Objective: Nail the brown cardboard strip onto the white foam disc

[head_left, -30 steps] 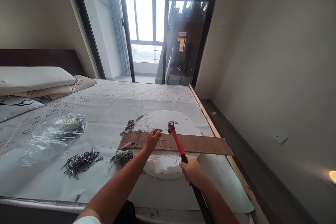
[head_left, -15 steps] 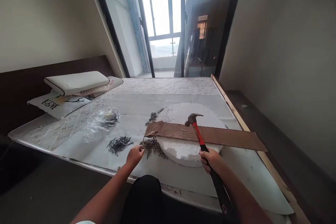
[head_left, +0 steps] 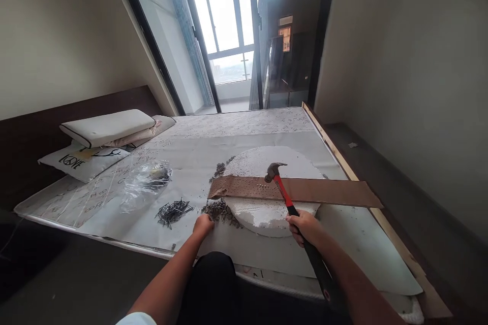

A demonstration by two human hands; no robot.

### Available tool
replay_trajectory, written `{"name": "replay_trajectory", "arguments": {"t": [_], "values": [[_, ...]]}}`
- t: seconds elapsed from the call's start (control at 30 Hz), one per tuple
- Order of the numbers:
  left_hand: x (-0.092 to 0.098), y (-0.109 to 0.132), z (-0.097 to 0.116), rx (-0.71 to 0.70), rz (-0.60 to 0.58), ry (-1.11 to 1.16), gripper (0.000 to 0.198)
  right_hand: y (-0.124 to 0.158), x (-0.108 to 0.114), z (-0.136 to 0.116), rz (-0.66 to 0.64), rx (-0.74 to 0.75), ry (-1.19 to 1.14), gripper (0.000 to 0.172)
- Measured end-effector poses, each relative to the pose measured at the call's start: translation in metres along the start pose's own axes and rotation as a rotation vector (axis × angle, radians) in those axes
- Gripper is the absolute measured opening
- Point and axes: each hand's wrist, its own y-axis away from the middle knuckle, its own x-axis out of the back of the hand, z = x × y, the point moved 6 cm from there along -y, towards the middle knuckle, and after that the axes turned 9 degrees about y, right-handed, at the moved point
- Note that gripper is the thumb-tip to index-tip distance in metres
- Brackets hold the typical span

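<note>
My right hand (head_left: 306, 227) is wrapped round the black grip of a claw hammer (head_left: 282, 190), whose steel head is above a brown wooden board (head_left: 331, 193). The board is full of small holes at its left part, with a short row of small pale pieces on it. It lies across a round white foam slab (head_left: 282, 160). At the near edge of a pile of small grey pieces (head_left: 215, 208) is my left hand (head_left: 203, 225), its fingers curled and partly hidden. Whether it holds a piece I cannot make out. A heap of nails (head_left: 173, 212) lies to its left.
A clear plastic bag (head_left: 143, 185) with dark contents lies on the mattress (head_left: 49, 198). Pillows (head_left: 109, 127) rest by the headboard (head_left: 125, 99). A wooden rail (head_left: 331, 147) runs along the right side. More grey pieces (head_left: 220, 168) lie beyond the board.
My left hand has moved slightly right, to the edge of the grey pile. My right hand still holds the hammer above the board. The view has tilted and shifted a little.
</note>
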Motion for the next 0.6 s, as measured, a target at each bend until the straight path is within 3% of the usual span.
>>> {"name": "replay_trajectory", "arguments": {"t": [0.1,0.33,0.5,0.6], "values": [[0.002,0.001,0.001,0.004,0.014,-0.042,0.002,0.0,0.001,-0.003,-0.004,0.018,-0.014,0.016],[0.006,0.009,0.005,0.046,0.039,-0.101,0.03,0.0,0.007,-0.002,-0.003,0.017,-0.009,0.015],[0.022,0.015,0.005,0.049,0.062,-0.005,0.025,0.004,0.012,-0.002,0.003,0.021,-0.02,0.015],[0.036,0.02,0.015,-0.002,0.065,0.144,0.022,0.005,0.016,-0.002,0.018,0.019,-0.034,0.013]]}}
